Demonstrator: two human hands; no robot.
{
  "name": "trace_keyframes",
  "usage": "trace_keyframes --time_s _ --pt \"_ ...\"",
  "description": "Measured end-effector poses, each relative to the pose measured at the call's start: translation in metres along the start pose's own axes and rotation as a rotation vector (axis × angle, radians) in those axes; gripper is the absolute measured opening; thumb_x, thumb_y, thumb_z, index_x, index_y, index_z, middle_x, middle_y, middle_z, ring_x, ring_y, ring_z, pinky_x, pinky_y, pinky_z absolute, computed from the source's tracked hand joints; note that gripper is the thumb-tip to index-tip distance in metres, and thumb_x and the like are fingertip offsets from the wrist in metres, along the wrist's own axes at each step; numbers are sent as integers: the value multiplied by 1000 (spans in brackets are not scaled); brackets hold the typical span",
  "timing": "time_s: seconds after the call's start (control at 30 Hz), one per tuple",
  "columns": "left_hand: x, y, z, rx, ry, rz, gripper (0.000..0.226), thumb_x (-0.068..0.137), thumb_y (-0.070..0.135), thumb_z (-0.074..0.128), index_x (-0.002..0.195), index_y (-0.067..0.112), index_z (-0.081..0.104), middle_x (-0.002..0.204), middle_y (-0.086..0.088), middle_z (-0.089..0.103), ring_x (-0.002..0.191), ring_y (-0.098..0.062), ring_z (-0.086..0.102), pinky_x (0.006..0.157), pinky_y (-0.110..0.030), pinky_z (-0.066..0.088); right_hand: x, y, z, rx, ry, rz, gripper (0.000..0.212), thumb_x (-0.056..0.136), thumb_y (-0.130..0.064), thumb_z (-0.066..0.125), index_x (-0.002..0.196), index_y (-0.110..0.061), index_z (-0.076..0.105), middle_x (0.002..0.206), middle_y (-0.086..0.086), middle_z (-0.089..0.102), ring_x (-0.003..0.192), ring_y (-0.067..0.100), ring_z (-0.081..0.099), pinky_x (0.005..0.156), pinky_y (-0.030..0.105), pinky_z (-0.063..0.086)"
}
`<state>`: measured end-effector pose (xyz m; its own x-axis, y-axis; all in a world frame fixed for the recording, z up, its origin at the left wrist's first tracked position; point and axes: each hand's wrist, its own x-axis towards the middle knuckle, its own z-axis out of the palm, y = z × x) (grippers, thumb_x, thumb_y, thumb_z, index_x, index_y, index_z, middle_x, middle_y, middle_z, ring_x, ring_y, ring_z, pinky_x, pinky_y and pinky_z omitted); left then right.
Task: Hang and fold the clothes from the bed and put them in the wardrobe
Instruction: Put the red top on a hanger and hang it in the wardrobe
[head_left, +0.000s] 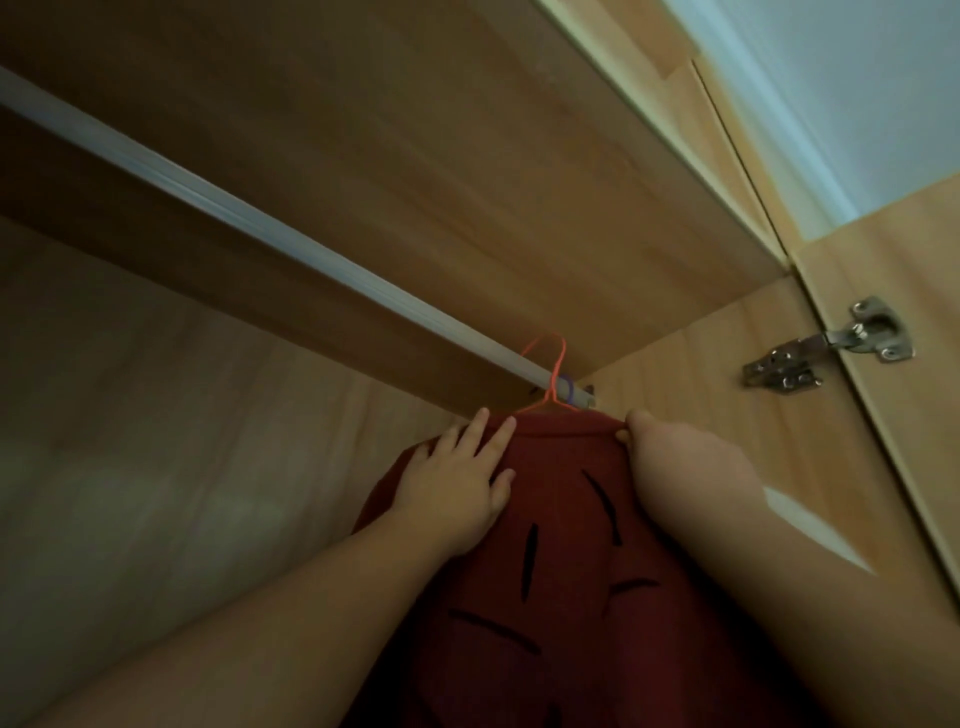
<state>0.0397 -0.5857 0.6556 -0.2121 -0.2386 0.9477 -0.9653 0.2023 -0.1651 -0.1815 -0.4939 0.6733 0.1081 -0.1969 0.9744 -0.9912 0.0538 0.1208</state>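
Inside a wooden wardrobe (467, 156), a pale rail (260, 228) runs from ten o'clock toward centre. An orange hanger (551, 375) hooks over it, carrying a dark red garment (561, 571) at six o'clock. The left hand (457, 483) lies flat and spread on the cloth; the right hand (675, 452) pinches its top edge. A metal hinge (831, 345) sits at three o'clock.
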Motion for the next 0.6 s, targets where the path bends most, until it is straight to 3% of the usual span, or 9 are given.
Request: trace_keyframes --time_s 0.17,0.3,0.4,0.5,0.6 --pt "0 -4 14 -94 -190 -40 63 101 59 19 157 39 0 167 3 10 146 -24 26 113 -47 32 6 -14 1 -66 -83 -60 26 106 -34 29 116 -21 48 95 -1 63 89 24 66 64 34 40" --pt "-37 8 24 -277 -270 -99 62 101 60 19 156 43 -5 167 6 -2 152 -25 14 120 -47 23 -16 -13 1 -123 -41 -91 20 103 -28 33 111 -22 50 97 -2 62 90 23 65 63 34 36" --pt "-64 19 20 -367 -336 -132 64 101 61 20 155 44 -8 167 7 -4 153 -24 7 121 -47 21 -37 -13 -2 -175 -4 -100 34 100 -31 36 131 -21 45 113 2 62 99 25 61 65 34 36" --pt "-96 28 15 -397 -379 -130 71 99 63 25 155 40 -13 167 5 -6 153 -23 8 120 -48 23 -69 -17 -7 -246 -78 -112 61 96 -41 39 152 -19 31 143 14 48 120 31 51 84 43 41" --pt "-137 31 8 -346 -447 -67 71 100 59 28 155 41 -13 167 4 -6 153 -22 11 119 -48 27 -108 -21 -19 -222 -150 -127 62 93 -47 36 150 -23 38 157 19 32 143 38 29 110 52 28"
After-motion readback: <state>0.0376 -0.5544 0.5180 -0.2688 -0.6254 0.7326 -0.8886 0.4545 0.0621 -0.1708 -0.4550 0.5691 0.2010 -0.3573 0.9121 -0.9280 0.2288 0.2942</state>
